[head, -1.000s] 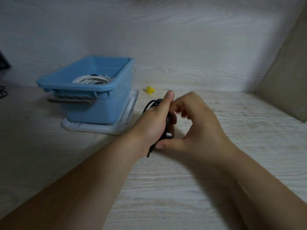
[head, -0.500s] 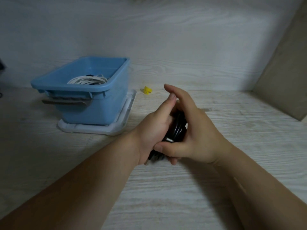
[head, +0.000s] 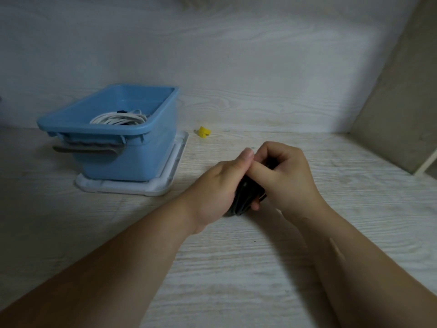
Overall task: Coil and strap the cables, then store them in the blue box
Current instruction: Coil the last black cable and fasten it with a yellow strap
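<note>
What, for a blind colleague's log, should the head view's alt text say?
Left hand and right hand grip a bundled black cable over a pale wooden surface. Left of them, a blue box holding a coiled white cable sits on a white tray, yellow piece nearby.

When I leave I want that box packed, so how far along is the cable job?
Done: a white cable coil lies in the blue box. In hand: the left hand and right hand grip a black cable bundle. Left: no strap shows on it, and it is not yet in the box.
</note>
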